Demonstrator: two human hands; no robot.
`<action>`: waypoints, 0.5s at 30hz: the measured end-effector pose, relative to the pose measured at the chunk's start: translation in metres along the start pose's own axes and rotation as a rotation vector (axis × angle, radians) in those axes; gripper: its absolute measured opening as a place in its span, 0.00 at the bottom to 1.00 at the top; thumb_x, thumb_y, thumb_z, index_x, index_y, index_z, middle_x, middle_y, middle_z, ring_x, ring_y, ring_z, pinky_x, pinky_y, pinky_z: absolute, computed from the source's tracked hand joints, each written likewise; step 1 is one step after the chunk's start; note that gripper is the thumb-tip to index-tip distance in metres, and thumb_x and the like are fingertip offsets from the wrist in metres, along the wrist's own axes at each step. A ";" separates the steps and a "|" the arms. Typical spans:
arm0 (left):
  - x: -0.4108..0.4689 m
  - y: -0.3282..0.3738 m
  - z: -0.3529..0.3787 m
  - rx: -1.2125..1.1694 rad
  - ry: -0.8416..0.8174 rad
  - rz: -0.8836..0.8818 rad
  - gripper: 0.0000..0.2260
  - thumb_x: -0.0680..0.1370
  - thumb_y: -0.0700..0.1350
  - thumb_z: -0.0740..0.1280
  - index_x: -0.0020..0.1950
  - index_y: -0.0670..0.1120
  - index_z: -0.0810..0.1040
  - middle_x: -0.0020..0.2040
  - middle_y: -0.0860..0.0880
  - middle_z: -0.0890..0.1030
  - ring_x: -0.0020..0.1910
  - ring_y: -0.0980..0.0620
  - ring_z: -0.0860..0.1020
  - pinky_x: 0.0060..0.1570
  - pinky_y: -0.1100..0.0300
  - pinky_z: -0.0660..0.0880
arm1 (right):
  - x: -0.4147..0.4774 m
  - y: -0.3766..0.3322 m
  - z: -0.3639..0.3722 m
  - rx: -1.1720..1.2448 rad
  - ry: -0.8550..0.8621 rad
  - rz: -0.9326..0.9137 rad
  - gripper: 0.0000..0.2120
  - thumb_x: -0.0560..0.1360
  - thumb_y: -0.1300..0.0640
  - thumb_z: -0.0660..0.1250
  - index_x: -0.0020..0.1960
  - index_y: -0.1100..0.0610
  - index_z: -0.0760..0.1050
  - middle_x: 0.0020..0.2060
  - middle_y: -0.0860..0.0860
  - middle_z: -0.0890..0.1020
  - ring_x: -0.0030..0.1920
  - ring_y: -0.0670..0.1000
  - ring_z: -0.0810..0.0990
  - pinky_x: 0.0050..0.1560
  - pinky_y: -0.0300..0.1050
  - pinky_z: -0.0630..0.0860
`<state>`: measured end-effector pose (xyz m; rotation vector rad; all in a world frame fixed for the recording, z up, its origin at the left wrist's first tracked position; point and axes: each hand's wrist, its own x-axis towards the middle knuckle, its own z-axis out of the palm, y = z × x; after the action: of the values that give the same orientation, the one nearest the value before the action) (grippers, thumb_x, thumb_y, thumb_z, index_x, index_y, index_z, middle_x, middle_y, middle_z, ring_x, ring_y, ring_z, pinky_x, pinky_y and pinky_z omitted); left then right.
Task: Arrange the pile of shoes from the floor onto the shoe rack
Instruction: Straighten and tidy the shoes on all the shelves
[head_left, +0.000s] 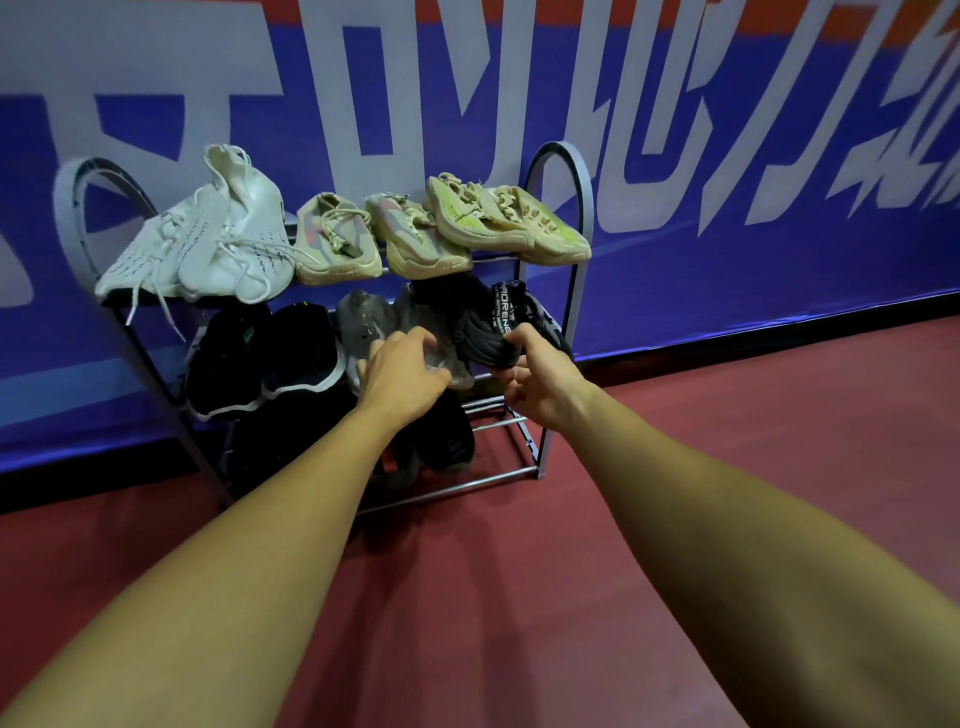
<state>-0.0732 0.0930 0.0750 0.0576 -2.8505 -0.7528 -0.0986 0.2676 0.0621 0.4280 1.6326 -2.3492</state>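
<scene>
Sitting at the right end of the shoe rack's (583, 218) middle shelf, the black shoe (480, 330) lies with its long axis running front to back. The end with the lettered pull strap faces the person and the other end points in toward the wall. The right hand (540, 387) is the nearer one and has it by that near end, thumb on top and fingers curled beneath the sole edge in a narrow pinch. The shoe therefore lies straight ahead of those fingers, and a push along its own length looks like what seats it.

Just to its left is a grey shoe (363, 317) (translucent-looking, one of a pair as far as I can tell). The left hand (402, 374) is on it, fingers bent over its top. Whether they grip it or merely steady it is hard to say, though they are curled round it.

Farther left on the same shelf sits a black pair with white trim (291, 353). The top shelf carries a white pair (218, 244) and several beige shoes (337, 244), and dark shoes (447, 441) fill part of the bottom shelf. No shoes show on the red floor (571, 571), so the job looks near its end. The risk I'd judge is nudging the crowded grey neighbour off its rails.
</scene>
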 end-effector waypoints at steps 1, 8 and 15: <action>-0.002 0.000 -0.001 -0.001 0.004 -0.013 0.23 0.75 0.51 0.69 0.70 0.50 0.72 0.66 0.45 0.75 0.67 0.40 0.69 0.65 0.46 0.66 | -0.002 0.003 0.000 -0.029 -0.019 0.005 0.12 0.72 0.53 0.67 0.53 0.58 0.72 0.40 0.55 0.76 0.25 0.45 0.68 0.28 0.37 0.60; -0.012 -0.005 -0.013 -0.016 0.140 -0.051 0.32 0.73 0.45 0.71 0.74 0.57 0.63 0.64 0.41 0.70 0.66 0.36 0.69 0.64 0.43 0.66 | -0.019 0.008 0.001 -0.105 -0.198 0.039 0.15 0.71 0.50 0.66 0.53 0.57 0.72 0.33 0.47 0.71 0.25 0.42 0.64 0.29 0.36 0.60; -0.010 -0.023 -0.023 0.053 0.269 -0.118 0.20 0.75 0.48 0.72 0.66 0.58 0.76 0.61 0.44 0.70 0.62 0.41 0.69 0.64 0.48 0.66 | -0.032 0.000 -0.012 -0.180 -0.217 0.047 0.12 0.74 0.50 0.63 0.35 0.53 0.73 0.27 0.46 0.72 0.29 0.44 0.64 0.35 0.40 0.57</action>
<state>-0.0590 0.0622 0.0815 0.3124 -2.6275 -0.6369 -0.0682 0.2804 0.0697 0.1669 1.6898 -2.1081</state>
